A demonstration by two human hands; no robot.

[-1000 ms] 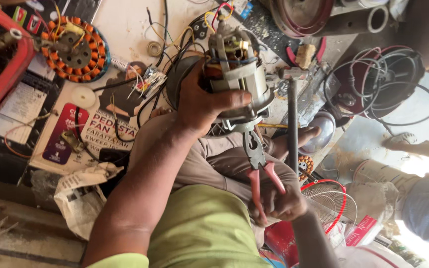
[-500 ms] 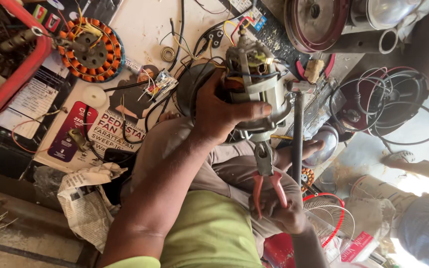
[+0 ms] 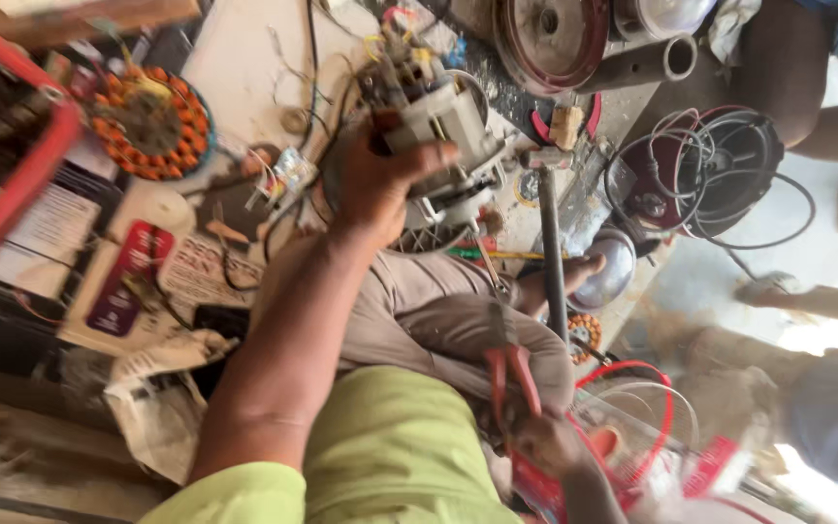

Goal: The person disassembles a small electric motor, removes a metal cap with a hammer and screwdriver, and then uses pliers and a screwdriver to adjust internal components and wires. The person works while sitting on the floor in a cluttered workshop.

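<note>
Red crate [image 3: 26, 184] cut off by the left edge, whole scene motion-blurred, right hand [image 3: 545, 446] partly cut by the bottom edge, pliers [image 3: 508, 374] jaws hidden against trousers, small motor [image 3: 438, 126] partly covered by the left hand [image 3: 375, 184].

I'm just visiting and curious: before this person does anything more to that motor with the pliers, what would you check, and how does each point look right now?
1. Left hand grips the grey motor firmly: ok.
2. Right hand holds the red-handled pliers: ok.
3. Pliers' tip near the motor: not ok, it sits low by the lap.
4. Loose wires on top of the motor kept away from the fingers: cannot tell, blurred.
5. Motor steadied on something: not ok, it is held up in the air.
</note>
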